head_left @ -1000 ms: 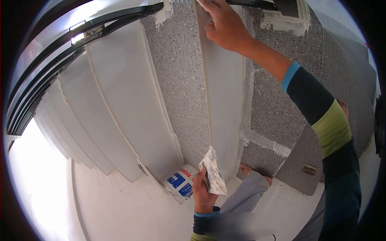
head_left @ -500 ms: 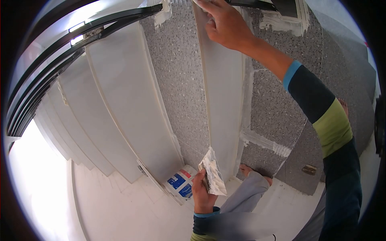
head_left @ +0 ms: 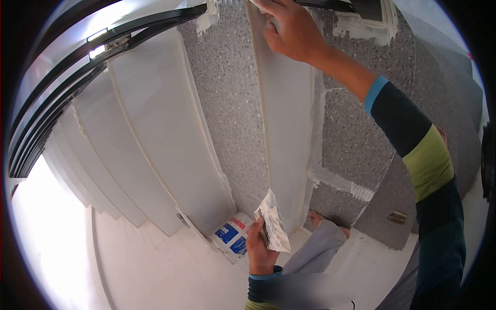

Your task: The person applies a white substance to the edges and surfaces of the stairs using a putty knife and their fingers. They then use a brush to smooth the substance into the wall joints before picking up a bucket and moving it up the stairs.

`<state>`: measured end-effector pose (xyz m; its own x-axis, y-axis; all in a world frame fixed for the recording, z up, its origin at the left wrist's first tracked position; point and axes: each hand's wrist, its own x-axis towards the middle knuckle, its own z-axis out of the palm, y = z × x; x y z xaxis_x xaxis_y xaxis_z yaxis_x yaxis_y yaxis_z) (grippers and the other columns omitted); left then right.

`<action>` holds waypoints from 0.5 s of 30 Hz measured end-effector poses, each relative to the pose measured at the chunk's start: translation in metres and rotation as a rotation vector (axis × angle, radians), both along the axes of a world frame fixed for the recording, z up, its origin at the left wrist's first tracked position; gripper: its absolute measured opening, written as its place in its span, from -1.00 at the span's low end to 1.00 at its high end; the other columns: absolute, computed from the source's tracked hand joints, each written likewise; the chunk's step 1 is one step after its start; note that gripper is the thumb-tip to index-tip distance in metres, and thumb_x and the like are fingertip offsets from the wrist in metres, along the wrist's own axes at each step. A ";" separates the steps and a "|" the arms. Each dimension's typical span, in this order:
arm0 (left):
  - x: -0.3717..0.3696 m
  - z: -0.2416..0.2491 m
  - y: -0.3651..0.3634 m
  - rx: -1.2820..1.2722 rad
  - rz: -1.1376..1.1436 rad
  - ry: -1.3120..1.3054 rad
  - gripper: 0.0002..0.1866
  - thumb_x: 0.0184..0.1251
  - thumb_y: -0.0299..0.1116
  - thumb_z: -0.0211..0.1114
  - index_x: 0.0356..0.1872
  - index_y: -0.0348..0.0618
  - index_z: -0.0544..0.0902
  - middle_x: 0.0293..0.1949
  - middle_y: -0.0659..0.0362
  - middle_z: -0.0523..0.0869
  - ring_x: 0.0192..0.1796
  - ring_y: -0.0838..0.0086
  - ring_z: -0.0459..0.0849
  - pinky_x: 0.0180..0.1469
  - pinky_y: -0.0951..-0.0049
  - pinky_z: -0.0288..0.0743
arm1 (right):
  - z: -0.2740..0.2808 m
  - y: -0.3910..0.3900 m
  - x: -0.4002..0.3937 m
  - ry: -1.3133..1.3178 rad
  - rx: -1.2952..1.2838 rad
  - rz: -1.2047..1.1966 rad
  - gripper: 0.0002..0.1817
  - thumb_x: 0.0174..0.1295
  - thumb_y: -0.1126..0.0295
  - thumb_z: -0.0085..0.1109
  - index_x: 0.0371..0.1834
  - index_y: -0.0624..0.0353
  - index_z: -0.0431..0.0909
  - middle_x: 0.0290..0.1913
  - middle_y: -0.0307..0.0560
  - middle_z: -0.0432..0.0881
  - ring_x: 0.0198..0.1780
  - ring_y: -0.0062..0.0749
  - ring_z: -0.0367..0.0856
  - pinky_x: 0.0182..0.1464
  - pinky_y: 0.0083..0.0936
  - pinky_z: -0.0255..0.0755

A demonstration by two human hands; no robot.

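Observation:
At the bottom centre, my left hand (head_left: 261, 253) is closed around a putty knife (head_left: 272, 222), whose blade is thickly smeared with white paste. The knife's tip is close to the end of a pale stair riser (head_left: 287, 113). My right hand (head_left: 294, 31) reaches up to the top edge of the view, over the riser's edge along the speckled grey stair tread (head_left: 230, 93). Its fingers are bent together; what they hold is cut off by the frame. A white bucket with blue and red print (head_left: 231, 233) stands to the left of my left hand.
A black metal railing (head_left: 155, 23) curves across the upper left. More pale steps (head_left: 155, 119) run down at the left. White paste smears (head_left: 343, 183) mark the grey landing (head_left: 361, 134). A small brownish block (head_left: 397, 217) and a bare foot (head_left: 318, 218) are at the lower right.
Almost nothing differs. My right hand and the stairs have shifted very slightly in the view; my left hand keeps its place with the putty knife.

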<state>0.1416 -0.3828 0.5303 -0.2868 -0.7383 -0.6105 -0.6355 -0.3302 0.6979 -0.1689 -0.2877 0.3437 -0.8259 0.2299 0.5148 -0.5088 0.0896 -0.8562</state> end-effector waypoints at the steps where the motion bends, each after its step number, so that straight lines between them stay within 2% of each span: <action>1: 0.001 0.000 -0.001 -0.001 0.001 -0.001 -0.82 0.25 -0.21 0.01 -0.29 0.00 0.52 -0.55 0.31 0.54 -0.65 0.50 0.41 -0.64 0.51 0.18 | 0.000 -0.001 -0.001 0.032 -0.003 -0.028 -0.43 -0.08 0.57 -0.10 0.13 0.41 0.33 -0.29 0.18 0.37 -0.23 -0.02 0.40 -0.22 -0.26 0.37; 5: 0.005 -0.001 -0.006 0.014 -0.013 0.001 -0.79 0.26 -0.19 0.01 -0.26 -0.03 0.52 -0.59 0.31 0.52 -0.65 0.51 0.40 -0.64 0.51 0.18 | 0.001 -0.001 0.000 -0.007 0.003 0.015 -0.44 -0.08 0.59 -0.11 0.12 0.43 0.33 -0.26 0.19 0.37 -0.18 0.02 0.39 -0.13 -0.20 0.34; 8: 0.007 0.000 -0.008 0.012 -0.010 -0.001 -0.78 0.26 -0.18 0.01 -0.24 -0.04 0.52 -0.60 0.30 0.51 -0.65 0.51 0.40 -0.65 0.51 0.18 | -0.008 -0.005 0.010 -0.044 0.138 0.090 -0.38 -0.07 0.59 -0.11 0.21 0.39 0.24 -0.19 0.22 0.36 -0.10 0.09 0.37 -0.02 -0.14 0.28; 10: 0.007 0.000 -0.008 0.013 -0.011 -0.002 -0.77 0.26 -0.17 0.01 -0.24 -0.04 0.52 -0.60 0.30 0.51 -0.65 0.51 0.40 -0.65 0.50 0.18 | -0.016 -0.015 0.027 0.055 0.318 0.037 -0.41 0.01 0.57 0.00 0.23 0.24 0.28 -0.05 0.07 0.41 0.01 -0.12 0.38 0.16 -0.14 0.18; 13: 0.006 0.001 -0.007 -0.001 -0.028 -0.012 -0.76 0.26 -0.16 0.00 -0.24 -0.05 0.52 -0.59 0.30 0.52 -0.65 0.50 0.39 -0.66 0.50 0.19 | -0.017 -0.009 0.057 0.126 0.433 0.116 -0.40 0.01 0.57 0.01 0.24 0.23 0.28 -0.05 0.06 0.41 0.02 -0.14 0.38 0.15 -0.14 0.19; 15: 0.007 0.002 -0.008 0.015 -0.034 -0.008 -0.76 0.25 -0.17 0.00 -0.23 -0.05 0.52 -0.57 0.30 0.52 -0.65 0.50 0.39 -0.66 0.50 0.21 | -0.018 -0.007 0.059 0.127 0.409 0.115 -0.40 0.01 0.59 -0.01 0.24 0.23 0.28 -0.05 0.06 0.41 0.02 -0.16 0.38 0.17 -0.14 0.18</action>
<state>0.1485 -0.3906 0.5319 -0.3069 -0.7188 -0.6238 -0.6521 -0.3186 0.6879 -0.1103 -0.2944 0.3258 -0.7585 -0.1036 0.6433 -0.6341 0.3444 -0.6923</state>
